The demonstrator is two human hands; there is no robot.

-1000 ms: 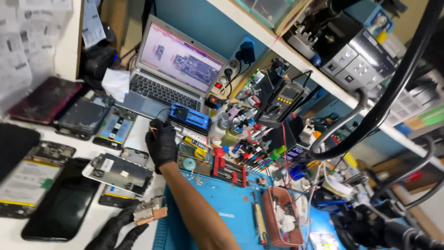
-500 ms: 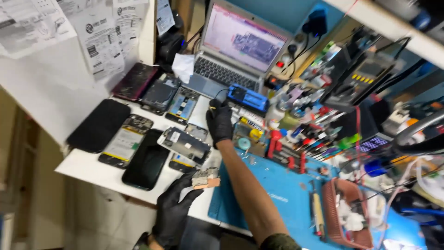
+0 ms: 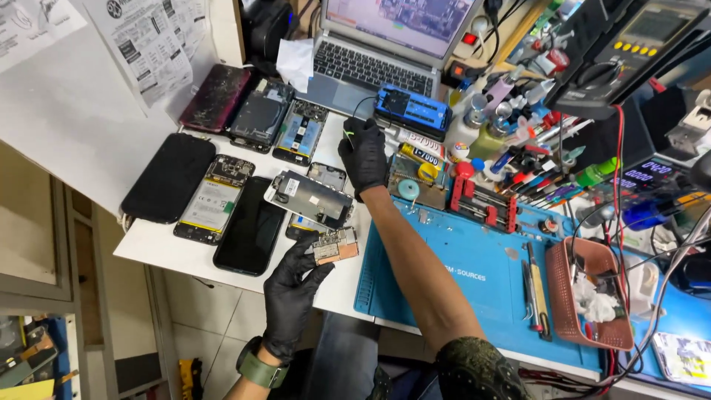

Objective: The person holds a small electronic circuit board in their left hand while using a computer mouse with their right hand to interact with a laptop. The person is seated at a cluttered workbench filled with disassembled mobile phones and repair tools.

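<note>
My left hand (image 3: 290,292), in a black glove, pinches a small phone circuit board (image 3: 335,248) by its lower edge, above the white desk's front edge. My right hand (image 3: 365,152), also gloved, rests further back on the desk. Its fingers are closed on the end of a thin black lead (image 3: 356,111) that runs to a blue box-shaped device (image 3: 412,109). Between the hands lies an opened phone with a metal shield (image 3: 311,198).
Several opened phones and dark screens (image 3: 222,196) lie at the left of the white desk (image 3: 159,252). A laptop (image 3: 381,44) stands at the back. A blue work mat (image 3: 474,281), a brown tray (image 3: 589,296), tools, bottles and meters crowd the right.
The view has swung down and left, so the desk's left edge and the floor show more. Both hands keep their places, the left one still holding the board.
</note>
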